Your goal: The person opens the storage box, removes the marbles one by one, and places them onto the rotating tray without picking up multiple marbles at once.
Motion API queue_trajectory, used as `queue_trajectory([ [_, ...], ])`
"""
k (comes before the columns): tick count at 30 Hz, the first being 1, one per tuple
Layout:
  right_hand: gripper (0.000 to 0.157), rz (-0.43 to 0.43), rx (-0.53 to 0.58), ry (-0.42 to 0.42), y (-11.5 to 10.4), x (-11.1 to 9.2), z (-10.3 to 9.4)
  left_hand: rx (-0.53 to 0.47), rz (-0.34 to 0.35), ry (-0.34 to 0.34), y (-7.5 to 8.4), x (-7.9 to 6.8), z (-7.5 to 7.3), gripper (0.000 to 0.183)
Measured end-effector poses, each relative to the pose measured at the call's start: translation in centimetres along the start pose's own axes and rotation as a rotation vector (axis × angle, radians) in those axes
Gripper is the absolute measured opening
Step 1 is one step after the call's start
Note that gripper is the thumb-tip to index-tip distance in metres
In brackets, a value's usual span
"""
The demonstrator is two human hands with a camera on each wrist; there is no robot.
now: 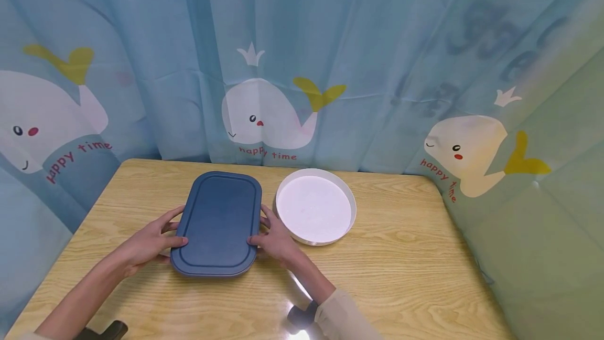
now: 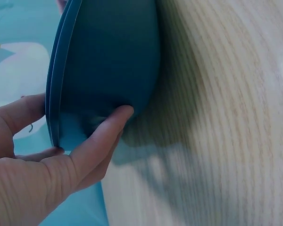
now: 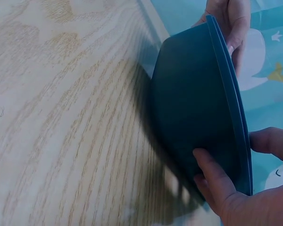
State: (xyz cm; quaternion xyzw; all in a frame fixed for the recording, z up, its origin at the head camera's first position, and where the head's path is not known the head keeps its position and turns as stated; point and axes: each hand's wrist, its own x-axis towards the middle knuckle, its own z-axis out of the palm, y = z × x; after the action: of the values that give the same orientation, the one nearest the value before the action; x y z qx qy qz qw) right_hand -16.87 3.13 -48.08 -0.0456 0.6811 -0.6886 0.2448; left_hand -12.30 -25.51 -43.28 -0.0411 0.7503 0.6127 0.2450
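Note:
A dark blue rectangular container with a flat, grooved lid (image 1: 219, 219) is held between both hands, left of the table's middle. My left hand (image 1: 146, 243) grips its left side, thumb on the lid's edge and fingers against the side wall. On the opposite side my right hand (image 1: 277, 237) grips in the same way. The left wrist view shows fingers bent under the rim against the container's wall (image 2: 108, 56). In the right wrist view the container's underside (image 3: 188, 94) lies close to the table; whether it touches the wood I cannot tell. The lid hides what is inside.
A shallow round white tray (image 1: 316, 206) sits just right of the container, close to my right hand. Both are on a light wood-grain table (image 1: 401, 261). Blue curtains (image 1: 377, 67) with whale prints hang along the back and sides.

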Motion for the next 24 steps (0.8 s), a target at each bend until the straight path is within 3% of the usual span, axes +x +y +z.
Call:
queue_trajectory([
  [24,0.088,-0.006,-0.004,-0.005,0.13,-0.22,0.11,-0.011,0.013,0.008,-0.66,0.03,0.03,0.092],
])
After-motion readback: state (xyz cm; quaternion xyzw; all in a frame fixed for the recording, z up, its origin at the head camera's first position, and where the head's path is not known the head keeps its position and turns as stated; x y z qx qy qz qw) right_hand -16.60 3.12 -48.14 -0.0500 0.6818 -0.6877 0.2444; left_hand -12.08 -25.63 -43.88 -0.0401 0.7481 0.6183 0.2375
